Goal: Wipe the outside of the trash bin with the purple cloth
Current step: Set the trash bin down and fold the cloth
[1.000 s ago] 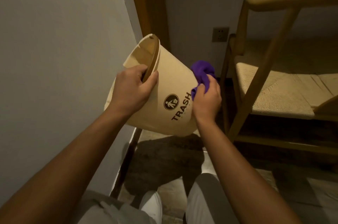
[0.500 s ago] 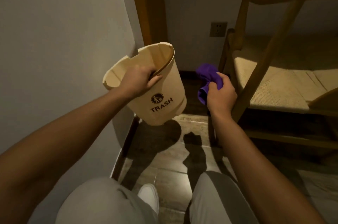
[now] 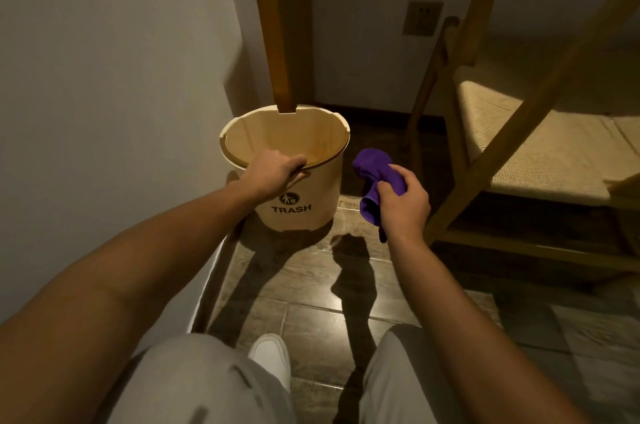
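The right hand (image 3: 401, 205) has its fingers curled tight around the bunched purple cloth (image 3: 375, 177), just right of the trash bin (image 3: 311, 191) without touching it. The left hand (image 3: 273, 172) hooks the near rim. The bin stands upright on the floor by the left wall (image 3: 104, 77); there is open room on its right, before the chair (image 3: 485, 153).

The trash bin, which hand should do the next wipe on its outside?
Right. The right hand already grips the purple cloth just beside the trash bin, clear of its wall. The left hand is busy gripping the rim, steadying it.
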Tool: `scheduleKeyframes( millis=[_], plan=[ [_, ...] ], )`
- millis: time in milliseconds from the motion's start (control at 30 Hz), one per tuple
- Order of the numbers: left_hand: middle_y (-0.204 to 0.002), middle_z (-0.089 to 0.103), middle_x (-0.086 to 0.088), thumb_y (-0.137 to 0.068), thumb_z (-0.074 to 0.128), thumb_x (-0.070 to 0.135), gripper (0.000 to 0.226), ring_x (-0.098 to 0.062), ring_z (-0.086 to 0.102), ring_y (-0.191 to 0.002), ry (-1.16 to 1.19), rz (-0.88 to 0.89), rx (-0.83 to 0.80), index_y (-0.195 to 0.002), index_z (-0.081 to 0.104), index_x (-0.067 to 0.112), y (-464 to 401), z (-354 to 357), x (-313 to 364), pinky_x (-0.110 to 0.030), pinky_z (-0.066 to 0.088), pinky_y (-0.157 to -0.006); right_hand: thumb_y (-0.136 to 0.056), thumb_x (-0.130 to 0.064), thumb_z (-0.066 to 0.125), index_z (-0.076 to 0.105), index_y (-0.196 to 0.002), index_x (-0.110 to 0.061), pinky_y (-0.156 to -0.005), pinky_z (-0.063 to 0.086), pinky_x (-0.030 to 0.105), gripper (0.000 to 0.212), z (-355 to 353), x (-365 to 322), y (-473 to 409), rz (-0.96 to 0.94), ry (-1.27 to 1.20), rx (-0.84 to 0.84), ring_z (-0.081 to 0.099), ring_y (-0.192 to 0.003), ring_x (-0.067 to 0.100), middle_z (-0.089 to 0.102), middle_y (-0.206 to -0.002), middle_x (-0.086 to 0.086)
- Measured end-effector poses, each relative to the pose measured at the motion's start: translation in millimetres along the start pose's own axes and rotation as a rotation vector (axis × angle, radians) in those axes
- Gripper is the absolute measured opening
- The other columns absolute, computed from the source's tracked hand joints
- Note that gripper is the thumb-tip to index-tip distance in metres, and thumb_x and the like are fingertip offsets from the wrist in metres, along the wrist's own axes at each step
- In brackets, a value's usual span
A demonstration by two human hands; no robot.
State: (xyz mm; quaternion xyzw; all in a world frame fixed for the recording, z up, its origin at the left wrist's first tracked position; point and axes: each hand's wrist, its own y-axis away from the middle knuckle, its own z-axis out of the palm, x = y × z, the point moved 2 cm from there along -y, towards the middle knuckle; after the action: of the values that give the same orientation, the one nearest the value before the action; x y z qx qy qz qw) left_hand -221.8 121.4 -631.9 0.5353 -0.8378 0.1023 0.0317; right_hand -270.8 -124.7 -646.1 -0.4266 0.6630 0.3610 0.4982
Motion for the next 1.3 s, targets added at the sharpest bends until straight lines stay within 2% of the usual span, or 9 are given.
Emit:
scheduleKeyframes(
  millis=[467,633,767,900,967,1067,1167,1233,1300],
  plan=[
    [-0.082,0.067,-0.003,-0.098,0.055,0.031,0.013,-0.02,0.063,-0.072,0.034,-0.03,-0.042,-0.101,0.063,0.021,37,78,-22,-0.034,0.051,-0.063,-0.093,-0.017,0.07,0.064,-0.131,-0.029,-0.061,0.053,0.01,0.04,16,15,-3,0.056,-0.062,-0.033,0.067,-0.092,0.009,0.061,-0.112,-0.013],
    [-0.087,0.069,-0.006,-0.096,0.058,0.028,0.015,-0.023,0.062,-0.079,0.007,-0.052,0.003,-0.105,0.067,0.019,43,86,-21,-0.039,0.054,-0.071,-0.093,-0.017,0.07,0.065,-0.129,-0.03,-0.062,0.054,0.014,0.039,18,18,1,0.072,-0.067,-0.047,0.067,-0.092,0.009,0.062,-0.112,-0.013],
    [-0.103,0.069,-0.004,-0.096,0.058,0.032,0.021,-0.023,0.059,-0.098,-0.128,-0.059,-0.081,-0.112,0.067,0.023,37,81,-23,-0.044,0.049,-0.089,-0.093,-0.015,0.071,0.065,-0.129,-0.029,-0.06,0.052,0.01,0.039,16,15,2,0.068,-0.092,-0.052,0.067,-0.089,0.009,0.06,-0.108,-0.016],
    [-0.139,0.054,-0.007,-0.095,0.059,0.041,0.044,-0.028,0.045,-0.128,-0.159,-0.192,-0.238,-0.136,0.055,0.026,37,70,-26,-0.049,0.039,-0.107,-0.093,-0.016,0.071,0.065,-0.13,-0.028,-0.061,0.053,0.011,0.04,11,8,7,0.054,-0.102,-0.07,0.067,-0.091,0.009,0.062,-0.113,-0.01],
    [-0.148,0.045,-0.006,-0.092,0.061,0.05,0.058,-0.028,0.039,-0.135,-0.043,-0.273,-0.176,-0.143,0.048,0.026,34,52,-16,-0.053,0.035,-0.111,-0.093,-0.017,0.071,0.064,-0.131,-0.028,-0.064,0.055,0.013,0.04,6,3,10,0.011,-0.092,-0.085,0.067,-0.093,0.009,0.063,-0.116,-0.01],
    [-0.118,0.067,-0.001,-0.092,0.053,0.061,0.047,-0.019,0.062,-0.108,0.416,-0.537,0.11,-0.118,0.065,0.023,26,9,13,-0.045,0.053,-0.09,-0.092,-0.019,0.071,0.063,-0.132,-0.029,-0.076,0.06,0.021,0.042,-1,-11,17,-0.062,-0.076,-0.102,0.065,-0.103,0.009,0.063,-0.124,-0.007],
    [-0.085,0.077,0.001,-0.085,0.043,0.078,0.066,-0.018,0.073,-0.083,1.059,-0.776,-0.033,-0.097,0.073,0.02,10,-32,60,-0.037,0.051,-0.072,-0.092,-0.02,0.071,0.061,-0.134,-0.029,-0.085,0.057,0.021,0.044,-9,-35,28,-0.146,-0.081,-0.104,0.06,-0.113,0.007,0.061,-0.131,-0.009],
    [-0.081,0.077,0.001,-0.077,0.048,0.083,0.071,-0.014,0.073,-0.076,1.224,-0.731,-0.123,-0.094,0.074,0.019,-3,-59,92,-0.034,0.051,-0.071,-0.091,-0.02,0.072,0.061,-0.133,-0.028,-0.094,0.054,0.023,0.044,-14,-57,35,-0.263,-0.061,-0.117,0.057,-0.119,0.006,0.059,-0.135,-0.009],
    [-0.089,0.077,-0.002,-0.075,0.062,0.076,0.063,-0.014,0.071,-0.086,1.29,-0.67,-0.073,-0.098,0.074,0.019,-17,-78,113,-0.038,0.055,-0.079,-0.091,-0.02,0.073,0.061,-0.134,-0.024,-0.101,0.051,0.026,0.045,-17,-77,40,-0.374,-0.014,-0.12,0.055,-0.123,0.008,0.058,-0.138,-0.005]
  ],
)
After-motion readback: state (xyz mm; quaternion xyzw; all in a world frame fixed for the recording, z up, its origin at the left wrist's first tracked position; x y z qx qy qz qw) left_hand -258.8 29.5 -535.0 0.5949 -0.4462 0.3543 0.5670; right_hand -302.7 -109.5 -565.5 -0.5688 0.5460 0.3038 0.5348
